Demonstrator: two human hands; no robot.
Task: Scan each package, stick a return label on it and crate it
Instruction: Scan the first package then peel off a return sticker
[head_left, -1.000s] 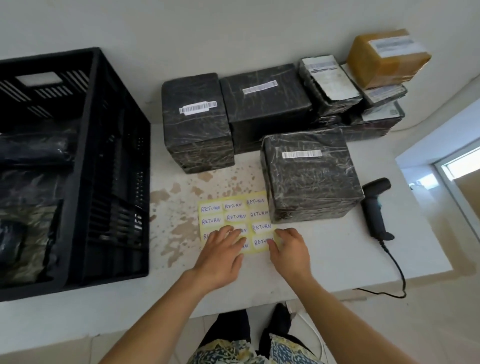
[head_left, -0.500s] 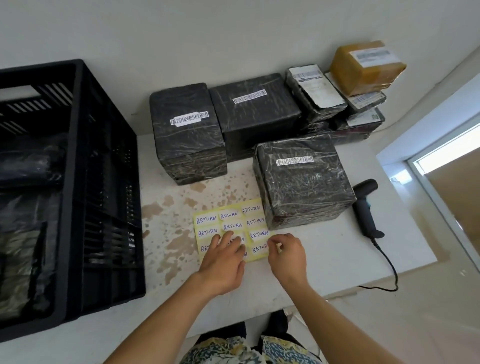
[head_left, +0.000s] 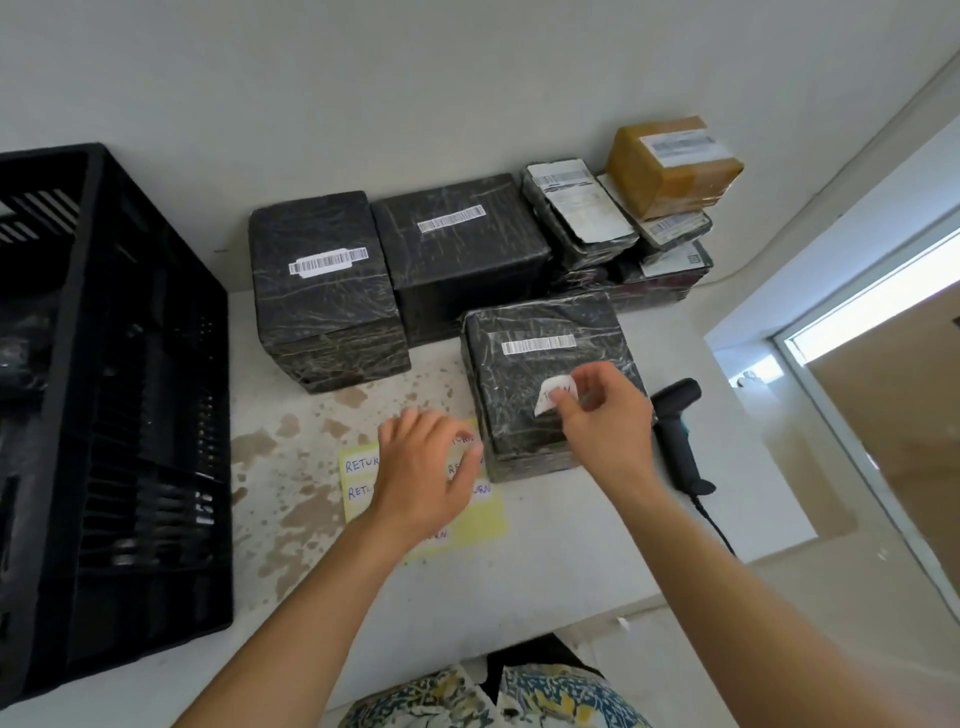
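Note:
A black wrapped package (head_left: 540, 374) with a barcode strip stands at the table's middle. My right hand (head_left: 602, 421) pinches a white return label (head_left: 555, 395) and holds it just over the package's top. The yellow label sheet (head_left: 363, 483) lies flat in front of the package, left of it. My left hand (head_left: 423, 473) hovers over the sheet, fingers apart, covering much of it. The black crate (head_left: 104, 395) stands at the left with dark packages inside. The scanner (head_left: 678, 436) lies to the right of the package.
Two larger black packages (head_left: 322, 301) (head_left: 457, 249) stand against the wall. Several flat parcels (head_left: 576, 208) and a brown box (head_left: 672, 161) are stacked at the back right. The scanner's cable runs off the table's front edge. The tabletop (head_left: 291, 493) is stained.
My right hand has peeled a label off the sheet and lifted it up over the package. My left hand has risen slightly off the sheet.

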